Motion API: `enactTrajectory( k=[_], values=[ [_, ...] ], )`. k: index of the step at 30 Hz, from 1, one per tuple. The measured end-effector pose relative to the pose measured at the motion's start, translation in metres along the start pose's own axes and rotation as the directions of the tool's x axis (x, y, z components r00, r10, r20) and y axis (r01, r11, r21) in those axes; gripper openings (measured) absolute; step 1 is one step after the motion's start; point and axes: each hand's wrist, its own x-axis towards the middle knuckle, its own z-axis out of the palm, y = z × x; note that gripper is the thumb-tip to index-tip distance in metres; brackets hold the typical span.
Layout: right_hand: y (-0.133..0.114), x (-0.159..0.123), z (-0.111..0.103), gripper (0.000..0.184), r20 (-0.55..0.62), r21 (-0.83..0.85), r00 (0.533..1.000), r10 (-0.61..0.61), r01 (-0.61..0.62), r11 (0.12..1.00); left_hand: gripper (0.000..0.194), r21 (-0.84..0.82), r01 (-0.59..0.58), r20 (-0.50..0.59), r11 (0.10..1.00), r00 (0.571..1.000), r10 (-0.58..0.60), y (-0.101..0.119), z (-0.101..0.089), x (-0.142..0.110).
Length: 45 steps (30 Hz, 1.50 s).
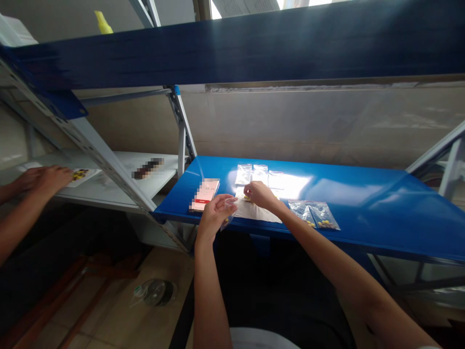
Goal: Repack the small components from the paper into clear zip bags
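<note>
My left hand (216,213) pinches a small clear zip bag (227,222) at the front edge of the blue shelf; something small and yellowish shows low in it. My right hand (260,194) is closed, fingertips down, over a pale cloth or paper sheet (259,212). Small yellow and dark pieces (247,198) lie under and beside those fingers; whatever they grip is too small to make out. Behind the sheet lie three flat clear bags (244,174). Right of my right wrist, two clear zip bags (323,215) hold yellow and brown pieces.
A phone (206,194) lies left of the sheet on the blue shelf (381,208). Another person's hands (54,179) work at a white shelf (119,186) on the left. A metal upright (112,160) divides the shelves. A blue beam (232,53) crosses overhead.
</note>
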Motion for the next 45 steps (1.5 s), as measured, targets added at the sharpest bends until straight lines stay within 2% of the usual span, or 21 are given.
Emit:
enactTrajectory(
  k=[6,12,15,18,20,24,29,35,38,41,45],
  values=[
    [-0.002,0.004,0.012,0.017,0.011,-0.02,1.0,-0.017,0.017,1.0,0.045,0.014,-0.004,-0.002,1.0,1.0,0.004,0.0,-0.003,0.0],
    [-0.005,0.004,0.002,0.019,0.01,-0.014,0.998,-0.068,0.068,0.998,0.045,0.012,-0.002,-0.003,1.0,1.0,0.002,0.0,-0.004,-0.001],
    [-0.009,-0.001,-0.013,0.014,-0.041,0.146,0.996,-0.085,0.09,0.985,0.046,0.007,0.0,-0.019,1.0,1.0,0.0,0.001,-0.003,-0.001],
    [-0.018,-0.011,-0.028,0.011,-0.107,0.426,0.984,-0.143,0.175,0.888,0.046,-0.002,-0.004,-0.032,1.0,0.999,0.004,-0.001,-0.001,0.0],
    [-0.026,-0.018,-0.035,0.012,-0.114,0.515,0.974,-0.197,0.228,0.826,0.046,0.008,-0.001,-0.032,1.0,0.999,0.001,-0.004,-0.001,0.001],
    [-0.04,-0.026,-0.039,0.018,-0.059,0.519,0.968,-0.243,0.238,0.821,0.048,0.018,0.008,-0.036,1.0,0.999,-0.007,-0.009,-0.004,0.004],
    [-0.038,-0.037,-0.037,0.033,-0.067,0.511,0.952,-0.298,0.289,0.809,0.046,0.012,0.002,-0.023,1.0,1.0,-0.002,-0.006,-0.004,0.003],
    [-0.039,-0.073,-0.028,0.03,-0.139,0.593,0.969,-0.205,0.247,0.766,0.052,0.008,-0.038,-0.01,0.999,0.999,0.038,0.0,0.006,0.002],
    [-0.047,-0.088,-0.025,0.019,-0.146,0.646,0.981,-0.129,0.194,0.738,0.053,-0.014,-0.032,0.031,0.999,0.999,0.032,0.002,0.013,0.002],
    [-0.049,-0.098,-0.027,0.022,-0.161,0.665,0.983,-0.085,0.172,0.727,0.048,-0.028,-0.016,0.078,0.999,0.997,0.018,0.004,0.019,0.002],
    [-0.04,-0.11,-0.033,0.021,-0.218,0.681,0.976,-0.022,0.168,0.712,0.036,-0.041,-0.051,0.11,0.998,0.992,0.055,0.007,0.028,0.002]
  ],
)
